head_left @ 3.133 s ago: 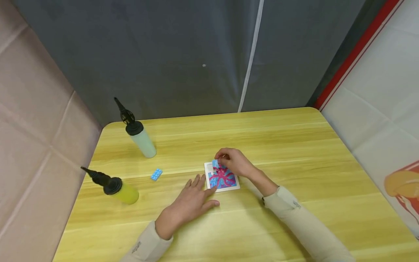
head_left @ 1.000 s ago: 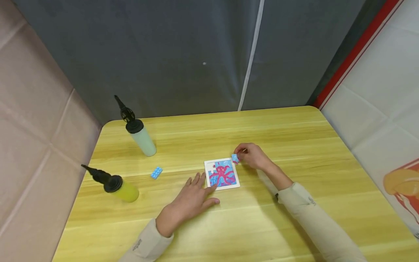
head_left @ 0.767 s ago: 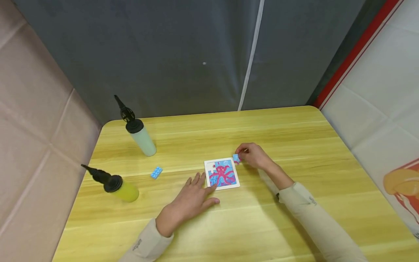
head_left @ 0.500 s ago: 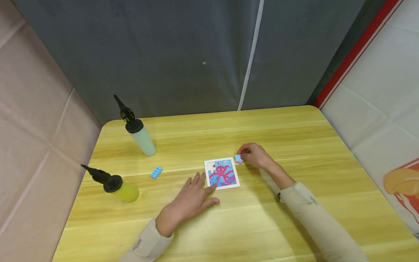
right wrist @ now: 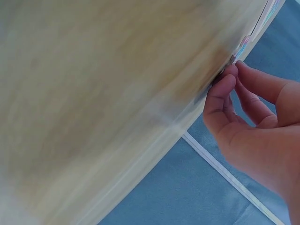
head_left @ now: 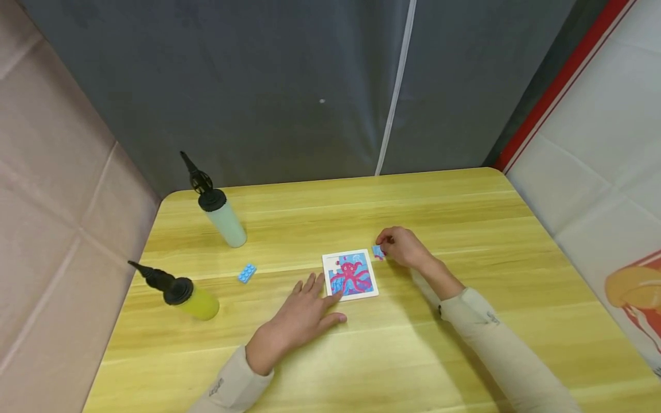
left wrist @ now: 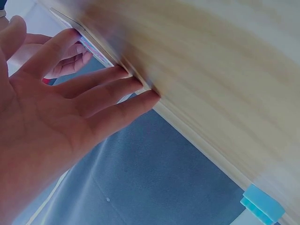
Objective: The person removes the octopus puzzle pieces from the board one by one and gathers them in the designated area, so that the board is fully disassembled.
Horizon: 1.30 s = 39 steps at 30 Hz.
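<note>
A small puzzle tray [head_left: 332, 264] with a white border lies mid-table, bearing a pink octopus picture on blue; its upper-left corner shows a bare white slot. My left hand [head_left: 302, 315] has its fingers straight and spread, with fingertips on the tray's left and lower edge and on the table. Just right of the tray, my right hand [head_left: 405, 248] pinches a blue and pink puzzle piece [head_left: 377, 252] at the table surface. In the right wrist view the thumb and fingers partly hide that puzzle piece [right wrist: 243, 46].
A light blue toy brick [head_left: 247, 273] lies left of the tray. Further left stand a pale green bottle [head_left: 227, 225] and a yellow bottle [head_left: 200, 303], both with black pump-like tops. A dark curtain [head_left: 258, 97] hangs behind the table [head_left: 439, 212].
The right hand has carried the puzzle piece from above the tray's upper-left corner to beside its right edge, then slid slightly further right. The left hand has stayed in place.
</note>
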### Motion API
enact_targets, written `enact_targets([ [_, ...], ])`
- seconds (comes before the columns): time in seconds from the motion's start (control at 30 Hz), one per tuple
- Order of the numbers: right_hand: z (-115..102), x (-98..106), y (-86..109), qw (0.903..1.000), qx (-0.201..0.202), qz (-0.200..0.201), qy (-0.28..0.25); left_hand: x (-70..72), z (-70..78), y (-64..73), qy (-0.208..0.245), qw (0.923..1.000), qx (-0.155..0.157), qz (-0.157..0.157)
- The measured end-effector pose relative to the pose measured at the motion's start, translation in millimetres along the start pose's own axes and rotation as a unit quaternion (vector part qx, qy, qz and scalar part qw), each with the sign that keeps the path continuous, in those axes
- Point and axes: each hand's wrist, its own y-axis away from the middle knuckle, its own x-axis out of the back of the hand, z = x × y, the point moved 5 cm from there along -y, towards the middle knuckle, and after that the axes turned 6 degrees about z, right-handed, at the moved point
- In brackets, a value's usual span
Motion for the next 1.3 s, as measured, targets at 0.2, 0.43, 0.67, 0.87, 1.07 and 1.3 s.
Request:
enact_targets([
  [0.2, -2.5, -3.3, 3.0, 1.0000, -0.004, -0.005, -0.006, -0.4, -0.2, 2.0, -0.002, 1.0000, -0.002, -0.002],
  [0.43, -7.9, -12.5, 9.9, 0.9998, 0.009, -0.006, -0.014, -3.5, 1.4, 6.5, 0.001, 1.0000, -0.004, -0.007],
  [0.67, -19.6, -17.4, 12.5, 0.9988, 0.043, -0.002, -0.022, -5.0, 2.2, 6.9, -0.002, 1.0000, -0.009, -0.002],
  [0.87, -29.3, -19.9, 10.3, 0.9976, 0.069, -0.007, -0.004, -2.5, 0.8, 4.1, -0.003, 1.0000, -0.008, -0.003],
  [1.07, -38.7, -24.3, 10.4, 0.9965, 0.081, -0.023, 0.001, -2.3, -1.4, 1.0, -0.011, 0.9999, -0.003, -0.004],
  [1.3, -46.8, -31.0, 11.1, 0.9947, 0.090, -0.050, 0.003, -1.7, -2.2, -0.7, -0.013, 0.9999, -0.005, -0.001],
])
